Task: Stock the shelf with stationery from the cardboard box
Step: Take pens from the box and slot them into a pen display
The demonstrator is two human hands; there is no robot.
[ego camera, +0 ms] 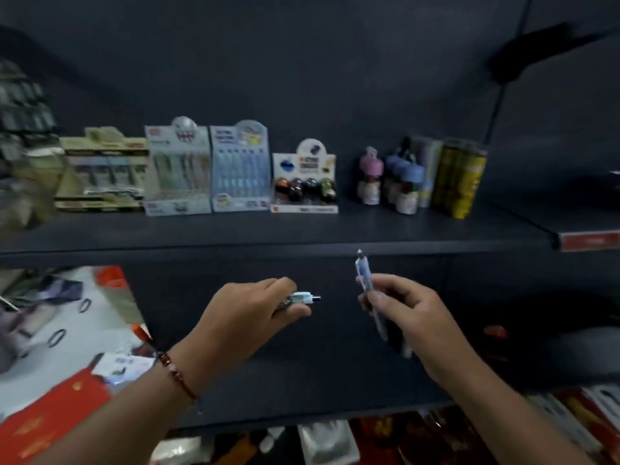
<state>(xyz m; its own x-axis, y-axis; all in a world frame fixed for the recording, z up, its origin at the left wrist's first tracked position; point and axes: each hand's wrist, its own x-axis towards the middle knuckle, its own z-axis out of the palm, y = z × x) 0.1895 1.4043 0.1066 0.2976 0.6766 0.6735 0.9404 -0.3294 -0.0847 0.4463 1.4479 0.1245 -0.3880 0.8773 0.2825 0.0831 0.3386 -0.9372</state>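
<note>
left hand (255,307) grips pen (307,298) | right hand (406,317) pinches blue pens (364,270) upright | below dark shelf (268,229)

A dark shelf board (268,229) runs across the view, its front edge level from left to right. Along its back stand, from the left end: a stack of beige display boxes (104,172), two tall pale-blue pen display boxes (177,169) (240,167) side by side and touching, and a low white box of round dark items (304,182). Toward the right end stand small capped bottles (369,176) (404,179), close together, and beside them a yellow pack (458,177) standing upright.
</note>
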